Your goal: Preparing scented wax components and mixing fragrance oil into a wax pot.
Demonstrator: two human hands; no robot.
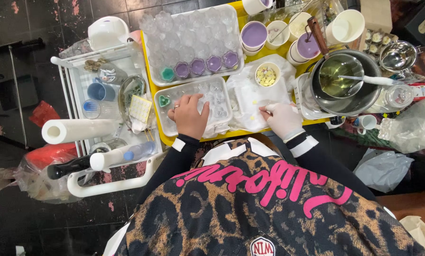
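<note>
My left hand (189, 116), bare with a ring, lies on the small white tray (167, 128), its fingers curled over a clear cup (207, 100) among several. A green heart-shaped filling (164, 100) sits at that tray's left end. My right hand (282, 119) wears a white glove and pinches a small pale piece over a white sheet (245, 97), where pale yellow crumbs lie. Just beyond it stands a white cup of pale yellow chunks (267, 75).
A large tray (151, 52) of clear cups, some filled purple or green, sits on the yellow table (150, 78). Purple-filled cups (253, 34) and a pot of yellowish liquid (341, 76) with a spoon stand right. A white cart (75, 90) with a paper roll (75, 130) stands left.
</note>
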